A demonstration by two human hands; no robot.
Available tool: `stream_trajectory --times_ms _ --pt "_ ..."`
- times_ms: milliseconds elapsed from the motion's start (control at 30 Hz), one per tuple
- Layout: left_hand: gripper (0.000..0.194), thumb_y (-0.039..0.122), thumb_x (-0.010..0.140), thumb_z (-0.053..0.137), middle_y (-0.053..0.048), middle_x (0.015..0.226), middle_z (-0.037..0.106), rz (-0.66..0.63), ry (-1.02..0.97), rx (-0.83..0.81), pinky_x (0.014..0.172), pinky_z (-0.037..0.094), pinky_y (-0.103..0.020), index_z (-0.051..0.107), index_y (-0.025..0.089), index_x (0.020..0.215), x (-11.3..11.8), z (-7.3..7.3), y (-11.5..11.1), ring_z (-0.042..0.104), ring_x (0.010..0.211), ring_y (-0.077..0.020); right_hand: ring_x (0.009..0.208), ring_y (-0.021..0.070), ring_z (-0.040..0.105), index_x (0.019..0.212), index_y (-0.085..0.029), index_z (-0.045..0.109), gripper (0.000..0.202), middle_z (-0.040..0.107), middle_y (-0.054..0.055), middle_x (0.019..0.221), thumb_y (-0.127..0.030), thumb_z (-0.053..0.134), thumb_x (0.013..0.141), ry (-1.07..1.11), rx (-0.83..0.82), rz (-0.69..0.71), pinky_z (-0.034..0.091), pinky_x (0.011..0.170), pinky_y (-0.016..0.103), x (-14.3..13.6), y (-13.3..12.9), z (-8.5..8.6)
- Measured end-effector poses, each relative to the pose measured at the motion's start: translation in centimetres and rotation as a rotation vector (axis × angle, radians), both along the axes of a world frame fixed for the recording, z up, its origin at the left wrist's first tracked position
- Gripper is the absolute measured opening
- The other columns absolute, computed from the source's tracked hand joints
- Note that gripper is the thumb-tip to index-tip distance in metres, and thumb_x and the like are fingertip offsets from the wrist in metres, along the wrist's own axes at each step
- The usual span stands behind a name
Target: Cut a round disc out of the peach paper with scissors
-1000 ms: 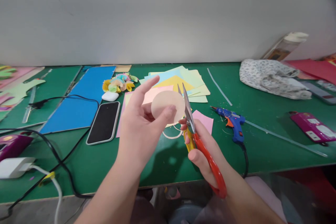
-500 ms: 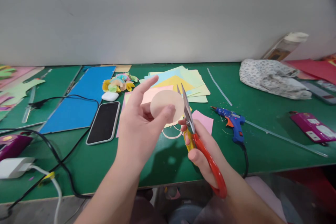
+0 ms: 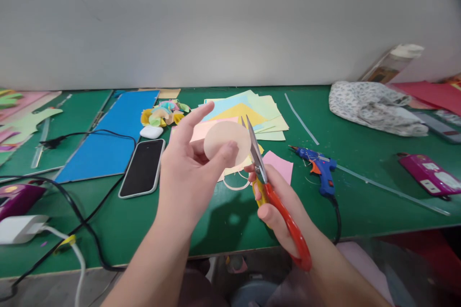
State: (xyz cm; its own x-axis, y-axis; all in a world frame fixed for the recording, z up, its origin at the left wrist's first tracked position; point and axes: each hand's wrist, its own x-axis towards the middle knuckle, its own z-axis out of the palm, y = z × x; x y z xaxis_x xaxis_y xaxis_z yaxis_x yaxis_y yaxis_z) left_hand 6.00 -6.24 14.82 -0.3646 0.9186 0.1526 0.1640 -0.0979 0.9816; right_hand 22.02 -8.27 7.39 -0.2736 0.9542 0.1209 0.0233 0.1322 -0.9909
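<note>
Between the thumb and fingers of my left hand (image 3: 187,163) is a round cream paper disc (image 3: 225,136), its face toward me. My right hand (image 3: 279,201) grips scissors (image 3: 284,223) with red and yellow handles, the blades slightly parted and pointing up. Their blades stand at the disc's right edge; whether the paper lies between them I cannot tell. Below the disc, a thin curved paper strip (image 3: 236,188) lies on the table. Behind my hands is a pile of coloured paper sheets (image 3: 266,110), with a pink paper piece (image 3: 279,165) nearby.
On the green table (image 3: 223,235), a phone (image 3: 142,168), white case (image 3: 151,132), paper flowers (image 3: 163,114) and blue board (image 3: 104,139) lie left. A blue glue gun (image 3: 320,168), glue stick (image 3: 300,117), patterned cloth (image 3: 370,105) and purple device (image 3: 430,172) lie right. Black cables (image 3: 82,220) cross the left side.
My left hand and the disc have shifted slightly left and up. The scissor blades have tilted a little left and sit somewhat closer together. My grip on both things is the same.
</note>
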Motion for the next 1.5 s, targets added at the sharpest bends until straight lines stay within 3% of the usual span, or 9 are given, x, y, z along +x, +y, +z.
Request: stream_trajectory --times_ms 200,433,733,933,1133,1367,1500 --pt "0.066 0.016 0.075 0.086 0.008 0.07 0.078 0.011 -0.032 0.005 0.064 0.065 -0.023 0.073 0.029 0.138 0.0 0.1 0.0 0.077 0.066 -0.0151 0.107 0.0313 0.067 0.133 -0.025 0.065 0.087 0.066 0.011 0.117 -0.096 0.063 0.082 -0.013 0.026 -0.014 0.058 0.093 0.044 0.0 0.0 -0.1" --pt "0.067 0.016 0.075 0.086 0.009 0.073 0.08 0.008 -0.022 0.005 0.065 0.065 -0.021 0.071 0.028 0.139 -0.2 0.1 0.1 0.078 0.069 -0.0143 0.098 0.0278 0.066 0.132 -0.025 0.066 0.088 0.065 0.011 0.114 -0.096 0.063 0.081 -0.014 0.012 -0.01 0.058 0.079 0.038 0.1 0.0 -0.1" --pt "0.064 0.021 0.074 0.086 0.008 0.068 0.076 0.032 0.019 -0.009 0.06 0.063 -0.026 0.072 0.03 0.136 -0.3 0.2 0.2 0.075 0.063 -0.0169 0.099 0.0282 0.065 0.13 -0.025 0.065 0.088 0.064 0.011 0.115 -0.098 0.063 0.08 -0.029 -0.01 -0.014 0.056 0.075 0.037 0.0 -0.1 0.3" --pt "0.064 0.026 0.078 0.086 0.004 0.072 0.078 0.026 0.024 0.006 0.064 0.065 -0.029 0.071 0.03 0.14 -0.4 0.1 0.2 0.077 0.067 -0.0194 0.088 0.0245 0.063 0.132 -0.026 0.067 0.087 0.063 0.01 0.111 -0.097 0.06 0.082 -0.064 0.006 -0.007 0.053 0.066 0.033 0.1 -0.2 0.2" --pt "0.064 0.022 0.075 0.089 0.007 0.068 0.076 0.043 -0.02 0.014 0.06 0.062 -0.024 0.074 0.029 0.136 -0.4 0.1 0.2 0.071 0.061 -0.0149 0.071 0.018 0.052 0.131 -0.026 0.069 0.085 0.062 0.008 0.106 -0.095 0.061 0.083 -0.057 0.007 0.002 0.051 0.063 0.032 0.3 -0.2 -0.1" --pt "0.063 0.022 0.075 0.087 0.006 0.069 0.076 0.047 0.002 0.018 0.06 0.064 -0.027 0.073 0.028 0.136 -0.5 0.1 0.3 0.074 0.062 -0.0175 0.092 0.0258 0.065 0.128 -0.027 0.071 0.081 0.064 0.008 0.106 -0.094 0.063 0.084 -0.031 0.063 -0.017 0.058 0.081 0.036 0.2 0.2 -1.3" --pt "0.063 0.022 0.074 0.087 0.005 0.071 0.077 0.044 -0.001 0.019 0.059 0.064 -0.027 0.072 0.028 0.136 -0.7 0.1 0.4 0.074 0.063 -0.0178 0.09 0.0248 0.064 0.128 -0.028 0.071 0.079 0.064 0.008 0.105 -0.092 0.065 0.084 -0.013 0.055 -0.01 0.058 0.077 0.035 0.1 0.1 -1.3"
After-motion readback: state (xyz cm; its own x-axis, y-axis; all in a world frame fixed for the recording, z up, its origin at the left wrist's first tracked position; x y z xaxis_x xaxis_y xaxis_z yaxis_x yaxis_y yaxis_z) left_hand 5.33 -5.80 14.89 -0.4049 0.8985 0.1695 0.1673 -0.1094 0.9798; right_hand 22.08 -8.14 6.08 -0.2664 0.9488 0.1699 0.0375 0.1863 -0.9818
